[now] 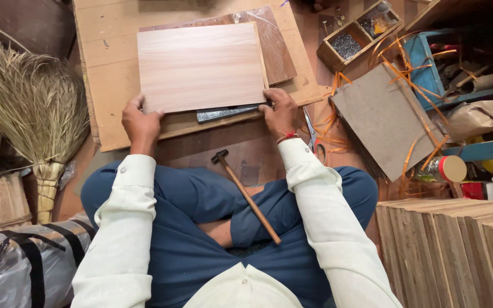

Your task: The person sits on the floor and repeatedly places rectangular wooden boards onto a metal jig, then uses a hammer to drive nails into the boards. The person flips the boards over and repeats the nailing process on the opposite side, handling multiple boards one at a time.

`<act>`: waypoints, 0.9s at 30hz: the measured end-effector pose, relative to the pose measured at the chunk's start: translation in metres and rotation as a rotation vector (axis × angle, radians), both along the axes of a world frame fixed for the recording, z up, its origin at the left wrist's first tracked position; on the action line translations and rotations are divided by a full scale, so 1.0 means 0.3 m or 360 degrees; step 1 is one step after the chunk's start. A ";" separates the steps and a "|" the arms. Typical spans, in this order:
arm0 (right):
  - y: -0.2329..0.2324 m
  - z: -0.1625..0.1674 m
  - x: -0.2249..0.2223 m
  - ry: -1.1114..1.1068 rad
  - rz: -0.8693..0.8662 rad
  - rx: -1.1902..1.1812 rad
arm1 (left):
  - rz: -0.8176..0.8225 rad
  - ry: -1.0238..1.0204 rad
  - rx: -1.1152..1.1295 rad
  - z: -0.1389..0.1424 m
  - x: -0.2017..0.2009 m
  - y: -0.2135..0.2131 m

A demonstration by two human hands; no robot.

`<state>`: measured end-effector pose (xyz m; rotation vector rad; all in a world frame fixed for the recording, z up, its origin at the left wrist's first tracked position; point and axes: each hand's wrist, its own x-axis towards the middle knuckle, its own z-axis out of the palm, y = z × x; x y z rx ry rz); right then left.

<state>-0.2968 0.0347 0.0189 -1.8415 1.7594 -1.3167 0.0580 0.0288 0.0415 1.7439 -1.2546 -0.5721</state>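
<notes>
Head view shows both hands seating a pale laminate sheet (201,67) on a plywood base board (109,91). I read the step in hand as alignment: the left hand (141,122) clamps the sheet's near left corner, fingers curled over the edge; the right hand (281,111) presses the near right corner, fingers closed on the sheet and on a dark metal strip (226,113) lying just under that edge. My judgement: the next move calls for holding the sheet square to the board while one hand frees itself.

Count, as I see it:
- Laminate sheets: one pale, one dark brown (278,48) beneath it.
- Hammers: one (245,194), resting across the lap.
- Scissors: one pair (313,137).
- Brooms: one (32,114).
- Nail trays: one (356,35), two compartments.
</notes>
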 end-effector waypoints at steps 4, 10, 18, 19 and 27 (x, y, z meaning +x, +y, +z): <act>0.002 0.014 0.002 0.0082 -0.0135 0.0049 | -0.0088 -0.0379 -0.0046 0.018 -0.012 0.024; -0.001 0.030 0.001 0.0078 -0.0090 0.0003 | -0.0070 -0.0516 -0.0006 0.024 -0.008 0.008; 0.006 -0.003 0.013 -0.0114 -0.0165 -0.0111 | -0.0116 -0.0348 0.0132 0.060 0.021 -0.022; 0.005 -0.007 0.013 -0.0113 -0.0169 -0.0142 | -0.0129 -0.0331 0.0143 0.063 0.026 -0.026; 0.008 -0.005 0.001 -0.0076 -0.0036 -0.0216 | -0.0188 -0.0316 0.0173 0.069 0.041 -0.035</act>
